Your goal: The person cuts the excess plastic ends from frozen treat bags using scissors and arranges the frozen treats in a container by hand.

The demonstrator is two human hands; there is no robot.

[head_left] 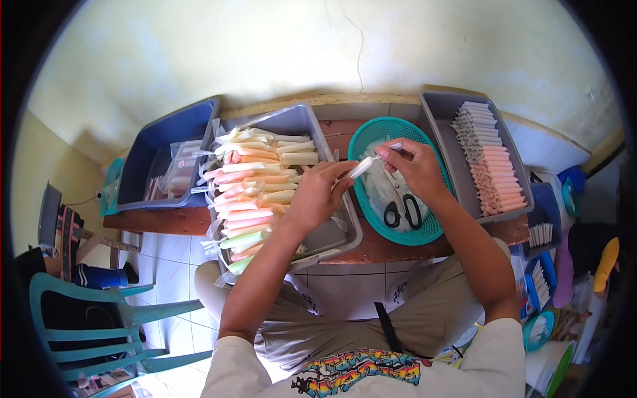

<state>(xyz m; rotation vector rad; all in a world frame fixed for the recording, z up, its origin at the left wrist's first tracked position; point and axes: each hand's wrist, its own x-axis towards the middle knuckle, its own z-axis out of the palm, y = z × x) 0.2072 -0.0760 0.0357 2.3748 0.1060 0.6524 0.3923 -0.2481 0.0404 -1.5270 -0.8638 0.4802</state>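
My left hand (pixel 317 192) is closed round the lower end of a white filled plastic tube (pixel 361 167). Close by, my right hand (pixel 415 166) pinches the thin plastic at the tube's upper end. Both hands are over a teal basket (pixel 434 230) holding clear plastic bags (pixel 373 189) and black-handled scissors (pixel 403 209). To the left, a grey tray (pixel 312 126) is piled with white, orange, pink and green tubes (pixel 252 192). On the right, another grey tray (pixel 444 113) has rows of white and pink tubes with twisted ends (pixel 491 159).
A dark blue tray (pixel 149 149) with wrapped packs stands at the far left of the wooden bench (pixel 378 251). A green plastic chair (pixel 99 325) is at lower left. Blue containers (pixel 547 205) with white tubes sit at right, below the bench. The wall (pixel 292 53) rises behind.
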